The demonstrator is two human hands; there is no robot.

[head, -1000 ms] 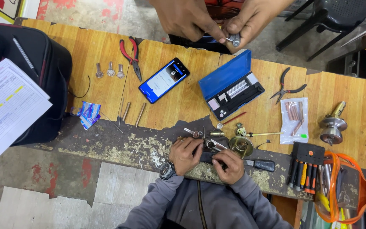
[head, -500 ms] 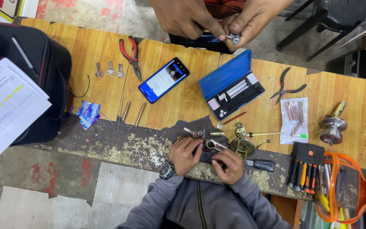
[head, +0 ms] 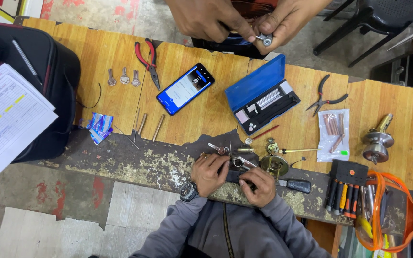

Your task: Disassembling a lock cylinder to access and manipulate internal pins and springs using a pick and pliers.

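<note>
**Both hands closed at a small metal part above the bench edge**

The left hand (head: 290, 19) pinches a small silver metal part (head: 266, 39) between thumb and fingers (head: 277, 29), clamped on it. The right hand (head: 206, 18) has thumb and forefinger pressed together, their tips meeting the same part from its other side; whether they grip a separate piece cannot be told. The part sits between the two sets of fingertips, over the near edge of the wooden bench (head: 120, 57).

Just beyond the fingers lies an open blue case (head: 256, 86) with tools in a black tray. To the right-hand side of the fingers lie a phone (head: 185, 89) with its screen lit, red-handled pliers (head: 148, 59) and three keys (head: 123, 77). To the left-hand side lie black-handled pliers (head: 325, 98), a clear bag of brass pins (head: 333, 128) and a door knob (head: 377, 141).

Farthest from the fingers, another person in a grey sleeve (head: 168, 229), wearing a wristwatch (head: 189, 191), has both hands (head: 237, 179) on lock parts (head: 273, 165) at the worn far edge of the bench. A set of screwdrivers (head: 342, 191) lies beside them.
</note>
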